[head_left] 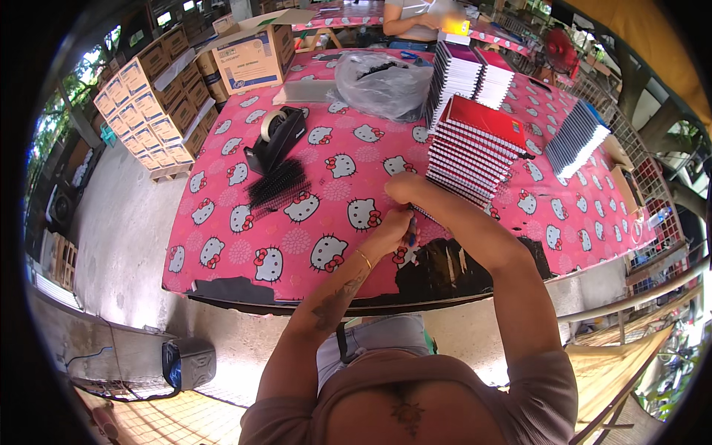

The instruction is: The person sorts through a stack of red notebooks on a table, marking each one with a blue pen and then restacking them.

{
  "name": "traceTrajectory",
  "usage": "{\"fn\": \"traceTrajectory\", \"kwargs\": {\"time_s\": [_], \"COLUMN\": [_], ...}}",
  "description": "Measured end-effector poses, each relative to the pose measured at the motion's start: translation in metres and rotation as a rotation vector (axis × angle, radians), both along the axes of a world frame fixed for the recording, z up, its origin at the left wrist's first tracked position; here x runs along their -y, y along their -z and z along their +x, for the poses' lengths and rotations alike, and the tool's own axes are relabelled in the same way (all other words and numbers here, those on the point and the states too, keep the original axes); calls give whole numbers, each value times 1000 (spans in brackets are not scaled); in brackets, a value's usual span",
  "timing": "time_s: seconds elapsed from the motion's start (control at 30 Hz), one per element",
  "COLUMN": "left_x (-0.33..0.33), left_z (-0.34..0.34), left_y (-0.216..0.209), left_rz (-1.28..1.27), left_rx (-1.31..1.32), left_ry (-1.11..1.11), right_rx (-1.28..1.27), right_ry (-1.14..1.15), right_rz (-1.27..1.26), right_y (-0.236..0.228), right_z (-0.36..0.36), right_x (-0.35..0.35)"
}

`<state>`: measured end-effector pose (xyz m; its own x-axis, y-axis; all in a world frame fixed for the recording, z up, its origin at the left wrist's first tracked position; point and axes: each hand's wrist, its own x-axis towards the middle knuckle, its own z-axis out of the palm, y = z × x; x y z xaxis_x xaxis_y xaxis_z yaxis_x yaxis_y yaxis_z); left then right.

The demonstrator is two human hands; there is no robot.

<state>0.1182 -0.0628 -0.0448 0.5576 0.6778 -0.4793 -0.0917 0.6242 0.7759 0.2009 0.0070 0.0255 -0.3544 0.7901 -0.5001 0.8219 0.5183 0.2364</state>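
My left hand is closed around a slim, dark blue-handled tool; its kind is hard to make out. Just beyond it, my right hand bends sharply at the wrist, its fingers hidden from view. Both hands are close together by the near left corner of a tall stack of red-covered spiral notebooks. A loose bundle of black plastic binding coils lies to the left on the pink, cat-patterned tablecloth. Behind the coils stands a black tape dispenser with a roll of tape.
More spiral notebooks stand behind the red stack, and a blue-covered stack is at the right. A clear plastic bag and an open carton sit farther back. Stacked boxes stand left; another person works beyond.
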Motion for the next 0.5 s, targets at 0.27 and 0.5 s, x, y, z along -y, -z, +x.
{"fn": "traceTrajectory", "kwargs": {"time_s": [0.27,0.5], "left_x": [46,56], "left_z": [-64,-156], "left_y": [-29,-26], "left_rz": [131,131], "left_rx": [46,-102], "left_ry": [321,-72], "right_rx": [-1143,-1127], "right_ry": [-139,-130], "right_rz": [354,281], "right_y": [45,67], "right_z": [-39,-122], "right_x": [-36,-74]}}
